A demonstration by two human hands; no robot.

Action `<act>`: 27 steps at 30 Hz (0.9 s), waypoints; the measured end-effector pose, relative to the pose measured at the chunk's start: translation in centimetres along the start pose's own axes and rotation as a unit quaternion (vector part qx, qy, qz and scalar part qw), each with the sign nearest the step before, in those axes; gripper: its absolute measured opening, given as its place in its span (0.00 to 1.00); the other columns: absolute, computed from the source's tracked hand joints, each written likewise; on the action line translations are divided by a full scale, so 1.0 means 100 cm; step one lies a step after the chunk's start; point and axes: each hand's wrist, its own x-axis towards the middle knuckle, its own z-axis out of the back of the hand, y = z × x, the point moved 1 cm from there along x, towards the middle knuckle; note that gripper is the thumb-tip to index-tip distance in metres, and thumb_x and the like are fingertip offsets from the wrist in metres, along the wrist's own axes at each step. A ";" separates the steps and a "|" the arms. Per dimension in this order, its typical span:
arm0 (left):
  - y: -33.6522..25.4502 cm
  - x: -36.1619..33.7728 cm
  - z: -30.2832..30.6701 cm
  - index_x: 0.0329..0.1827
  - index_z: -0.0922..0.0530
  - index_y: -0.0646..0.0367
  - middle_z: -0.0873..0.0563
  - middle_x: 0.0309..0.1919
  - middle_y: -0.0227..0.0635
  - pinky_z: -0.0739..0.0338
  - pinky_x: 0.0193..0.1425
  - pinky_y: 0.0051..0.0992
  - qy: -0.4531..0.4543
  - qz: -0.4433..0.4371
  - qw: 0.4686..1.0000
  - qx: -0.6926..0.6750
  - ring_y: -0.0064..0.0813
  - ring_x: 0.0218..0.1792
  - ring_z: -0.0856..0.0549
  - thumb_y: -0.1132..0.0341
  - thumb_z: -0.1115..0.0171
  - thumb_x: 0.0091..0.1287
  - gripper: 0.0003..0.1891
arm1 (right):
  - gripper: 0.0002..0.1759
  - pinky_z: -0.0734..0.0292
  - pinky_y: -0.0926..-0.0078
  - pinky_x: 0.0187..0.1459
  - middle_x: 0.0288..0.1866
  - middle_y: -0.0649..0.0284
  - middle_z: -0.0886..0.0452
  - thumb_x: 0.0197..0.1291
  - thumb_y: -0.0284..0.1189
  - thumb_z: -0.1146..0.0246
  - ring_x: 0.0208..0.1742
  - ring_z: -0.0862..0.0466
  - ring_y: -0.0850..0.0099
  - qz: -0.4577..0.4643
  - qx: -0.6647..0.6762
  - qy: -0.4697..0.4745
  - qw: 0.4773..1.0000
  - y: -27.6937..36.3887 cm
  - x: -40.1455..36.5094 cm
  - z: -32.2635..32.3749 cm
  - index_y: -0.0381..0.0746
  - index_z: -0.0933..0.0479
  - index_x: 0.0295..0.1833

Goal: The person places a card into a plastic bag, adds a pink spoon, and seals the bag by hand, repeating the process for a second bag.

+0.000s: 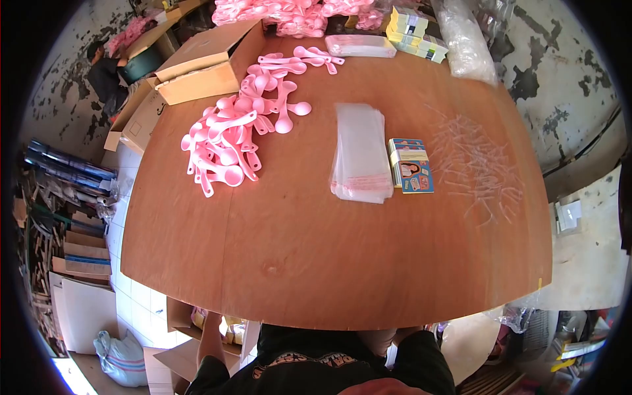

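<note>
Clear bags [361,151] on table [296,250], hands hidden below

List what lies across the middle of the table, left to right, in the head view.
pile of pink spoons → stack of clear bags → banded bundle of printed cards → scatter of thin clear plastic strips

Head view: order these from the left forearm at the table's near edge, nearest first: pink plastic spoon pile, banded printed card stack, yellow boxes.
Left forearm; its hand is hidden.
1. Pink plastic spoon pile, left middle.
2. Banded printed card stack, right of centre.
3. Yellow boxes, far right edge.
</note>
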 end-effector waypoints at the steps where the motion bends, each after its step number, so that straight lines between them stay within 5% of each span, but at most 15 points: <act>1: 0.003 0.002 -0.005 0.56 0.27 0.65 0.25 0.60 0.46 0.30 0.64 0.39 -0.004 -0.009 1.000 0.020 0.42 0.65 0.31 0.71 0.32 0.56 0.24 | 0.12 0.20 0.64 0.39 0.33 0.53 0.16 0.62 0.33 0.42 0.37 0.15 0.59 0.003 -0.003 -0.002 1.000 0.001 0.001 0.001 0.34 0.21 0.41; 17: 0.016 0.019 -0.036 0.60 0.29 0.65 0.29 0.64 0.50 0.37 0.70 0.43 -0.036 -0.191 0.961 0.195 0.47 0.69 0.37 0.68 0.33 0.57 0.27 | 0.11 0.20 0.62 0.36 0.30 0.49 0.17 0.60 0.31 0.42 0.34 0.14 0.57 0.090 -0.061 -0.058 0.992 0.007 -0.005 -0.007 0.33 0.20 0.37; 24: 0.027 0.019 -0.044 0.61 0.30 0.65 0.31 0.65 0.51 0.40 0.72 0.44 -0.038 -0.317 0.919 0.231 0.50 0.70 0.39 0.67 0.34 0.57 0.28 | 0.10 0.20 0.61 0.34 0.29 0.48 0.17 0.59 0.30 0.41 0.33 0.14 0.56 0.259 -0.104 -0.114 0.953 0.029 -0.001 0.022 0.33 0.20 0.36; 26: 0.013 0.003 -0.031 0.65 0.34 0.66 0.33 0.66 0.57 0.53 0.76 0.47 -0.088 -0.320 0.914 0.235 0.57 0.70 0.42 0.65 0.35 0.56 0.33 | 0.10 0.20 0.61 0.34 0.28 0.47 0.17 0.58 0.30 0.41 0.33 0.14 0.56 0.304 -0.130 -0.128 0.935 0.022 0.008 0.045 0.33 0.20 0.35; 27: -0.001 -0.010 -0.023 0.65 0.34 0.66 0.33 0.66 0.57 0.53 0.76 0.47 -0.078 -0.328 0.911 0.240 0.57 0.70 0.42 0.65 0.35 0.56 0.33 | 0.09 0.21 0.59 0.35 0.30 0.45 0.19 0.56 0.25 0.44 0.34 0.16 0.50 0.230 -0.189 -0.073 0.952 0.001 0.019 0.060 0.36 0.18 0.36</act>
